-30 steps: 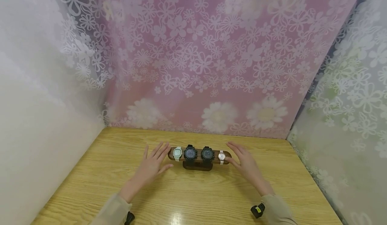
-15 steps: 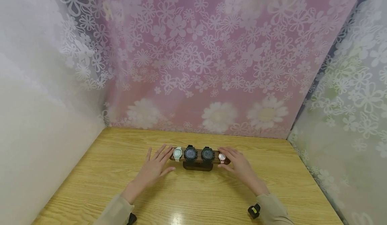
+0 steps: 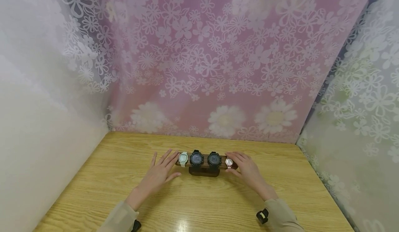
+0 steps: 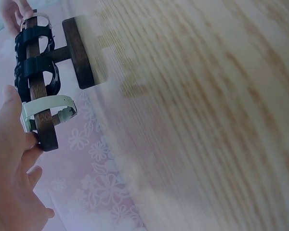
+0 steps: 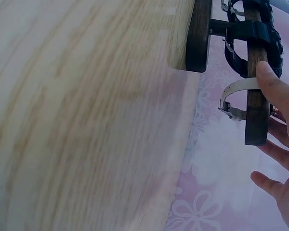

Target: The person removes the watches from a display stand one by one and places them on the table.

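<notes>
Well, the stand (image 3: 203,172), with four watches (image 3: 196,159), sits near the table's (image 3: 199,204) far edge. The left hand (image 3: 156,173), fingers spread, only touches its left end; the right hand (image 3: 248,169) loosely holds its right end between thumb and fingers. Best press evenly, clear of the straps (image 4: 53,102).

The table (image 3: 199,200) had a yellowish wood top with streaky grain, and a patch of glare (image 3: 182,225) shone at its near edge. Behind it hung a pink curtain (image 3: 202,69) covered in white flower outlines, with big pale daisies (image 3: 225,120) in a row near its foot. To the left stood a whitish sheet (image 3: 46,96), mostly plain toward the front. To the right, a pale green-grey sheet (image 3: 368,100) bore white flowers and slanted along the table's side.
</notes>
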Available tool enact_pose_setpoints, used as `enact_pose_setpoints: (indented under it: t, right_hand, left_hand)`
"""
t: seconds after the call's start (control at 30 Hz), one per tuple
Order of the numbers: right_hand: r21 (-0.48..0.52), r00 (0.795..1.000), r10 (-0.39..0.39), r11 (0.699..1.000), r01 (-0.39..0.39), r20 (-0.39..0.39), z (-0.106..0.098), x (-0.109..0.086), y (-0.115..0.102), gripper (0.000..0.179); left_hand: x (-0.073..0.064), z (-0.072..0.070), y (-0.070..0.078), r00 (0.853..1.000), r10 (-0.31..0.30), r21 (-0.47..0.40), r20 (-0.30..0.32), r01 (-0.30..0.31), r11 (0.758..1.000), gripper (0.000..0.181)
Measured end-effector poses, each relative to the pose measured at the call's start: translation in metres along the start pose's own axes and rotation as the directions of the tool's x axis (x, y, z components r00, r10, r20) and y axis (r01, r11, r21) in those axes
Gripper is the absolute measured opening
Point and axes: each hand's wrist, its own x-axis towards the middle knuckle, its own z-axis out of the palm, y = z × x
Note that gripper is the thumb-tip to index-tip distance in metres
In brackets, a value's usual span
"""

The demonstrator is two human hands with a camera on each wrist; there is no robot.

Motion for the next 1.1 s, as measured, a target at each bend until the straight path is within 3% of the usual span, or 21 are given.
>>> enact_pose_setpoints:
  t: [0.3,0.87,1.1]
  right_hand:
    - [0.006,1.0,0.002,1.0,-0.002,0.012,-0.004,-0.001,0.004,0.066]
    - [0.007,0.998,-0.013,1.0,0.013,-0.066,-0.011,-0.008,0.02,0.06]
    - [0.005,0.996,-0.005,1.0,0.006,-0.091,-0.018,-0.012,0.028,0.057]
  left_hand:
    - [0.001,-0.001,0.001,1.0,0.008,0.021,0.023,-0.008,1.0,0.074]
    - [0.0,0.003,-0.001,1.0,0.021,0.021,-0.019,-0.021,1.0,0.074]
    - [0.001,0.001,-0.001,1.0,0.012,-0.006,0.004,-0.011,1.0,0.074]
